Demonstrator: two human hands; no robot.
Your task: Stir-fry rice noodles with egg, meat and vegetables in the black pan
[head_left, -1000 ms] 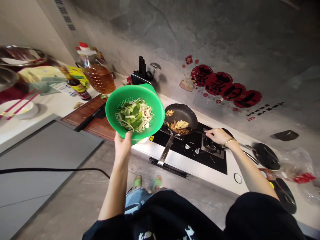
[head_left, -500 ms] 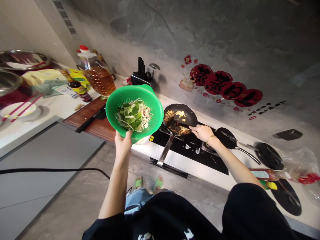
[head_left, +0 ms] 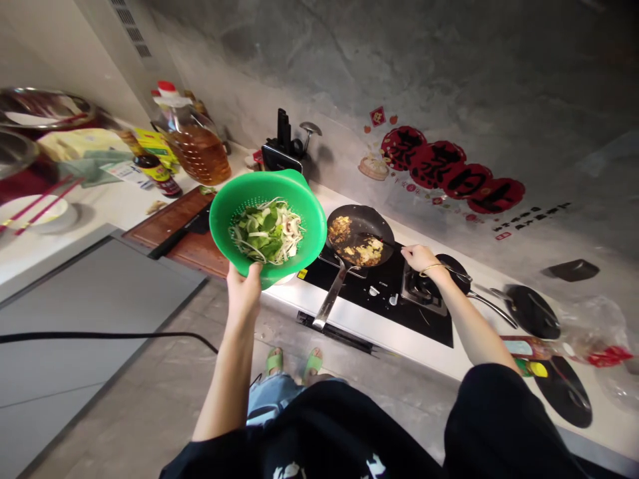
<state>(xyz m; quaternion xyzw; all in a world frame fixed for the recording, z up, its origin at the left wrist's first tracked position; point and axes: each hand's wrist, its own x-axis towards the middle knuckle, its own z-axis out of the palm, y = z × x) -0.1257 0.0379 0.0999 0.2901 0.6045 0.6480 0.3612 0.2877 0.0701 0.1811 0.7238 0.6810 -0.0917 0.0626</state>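
Note:
My left hand point(head_left: 243, 287) is closed on the near rim of a green colander point(head_left: 312, 229), thumb on the inside. Chopped leafy greens and pale strips point(head_left: 269, 229) lie in it, and it hangs in the air left of the stove. Over the stove, my right hand point(head_left: 422, 258) is wrapped round the handle of a black spatula point(head_left: 392, 243); its head is hard to make out against the dark pan. Browned bits and yellowish pieces point(head_left: 368, 251) lie in the frying pan point(head_left: 363, 219), which sits on the left burner with its steel handle toward me.
A brown cutting board point(head_left: 192, 256) with a black-handled knife lies left of the colander. Behind it stand an oil jug point(head_left: 200, 150) and a dark sauce bottle point(head_left: 158, 174). Black lids point(head_left: 533, 311) and bottles line the right counter. A black cable point(head_left: 124, 336) crosses at left.
My right hand has moved right, drawing the spatula toward the pan's right side. Food in the pan has shifted into two patches. The colander has stayed nearly in place.

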